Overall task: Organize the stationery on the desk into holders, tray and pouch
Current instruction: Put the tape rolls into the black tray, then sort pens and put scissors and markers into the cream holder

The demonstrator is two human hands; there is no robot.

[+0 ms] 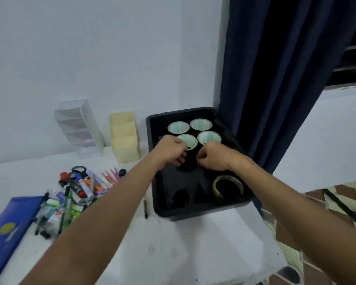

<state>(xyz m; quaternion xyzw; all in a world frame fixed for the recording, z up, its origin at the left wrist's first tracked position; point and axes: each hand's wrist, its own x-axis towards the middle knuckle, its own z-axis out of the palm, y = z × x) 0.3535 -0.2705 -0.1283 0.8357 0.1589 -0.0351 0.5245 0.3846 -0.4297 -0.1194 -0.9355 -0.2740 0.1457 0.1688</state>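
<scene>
Curling over tray (195, 212) — held object indistinct

Hidden and cut-off parts at the desk

The left hand (171, 150) covers part of one white-cored tape roll (188, 140); whatever both curled hands hold is lost against the black plastic tray (193, 212); the blue zip pouch (10, 229) runs off-frame.

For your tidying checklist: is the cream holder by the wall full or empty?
Empty. The cream holder stands upright with its stepped compartments bare; the pens lie piled on the desk.
</scene>
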